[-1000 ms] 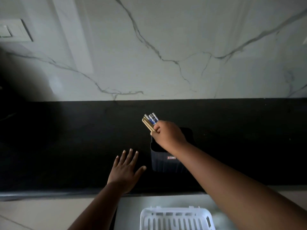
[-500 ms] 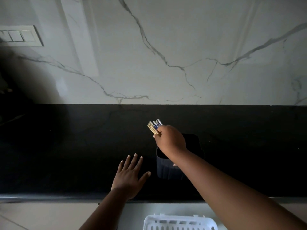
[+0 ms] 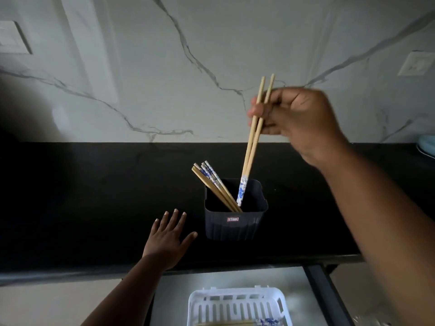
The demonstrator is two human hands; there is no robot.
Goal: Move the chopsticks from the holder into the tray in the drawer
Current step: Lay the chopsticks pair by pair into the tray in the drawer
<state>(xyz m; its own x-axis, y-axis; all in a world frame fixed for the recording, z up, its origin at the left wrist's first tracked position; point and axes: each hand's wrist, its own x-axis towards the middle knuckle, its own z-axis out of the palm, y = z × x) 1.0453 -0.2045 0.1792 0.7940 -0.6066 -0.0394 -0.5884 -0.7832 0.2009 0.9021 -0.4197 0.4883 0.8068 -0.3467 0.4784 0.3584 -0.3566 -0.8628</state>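
My right hand (image 3: 296,118) is raised above the counter and pinches a pair of wooden chopsticks (image 3: 253,143) near their plain ends. Their blue-and-white ends still dip inside the dark square holder (image 3: 235,222). Several more chopsticks (image 3: 213,184) lean against the holder's left rim. My left hand (image 3: 168,238) lies flat on the black counter just left of the holder, fingers spread, holding nothing. A white slotted tray (image 3: 237,304) sits in the open drawer below, with chopsticks lying at its near edge.
The black countertop (image 3: 94,196) runs under a white marble backsplash. The open drawer (image 3: 313,290) sticks out under the counter edge. A switch plate (image 3: 11,38) is at far left, an outlet (image 3: 416,64) at right, and a pale blue dish (image 3: 427,147) at the right edge.
My right hand has risen up and to the right, lifting one pair of chopsticks nearly out of the holder and leaving the other chopsticks in it. The left hand stays flat on the counter.
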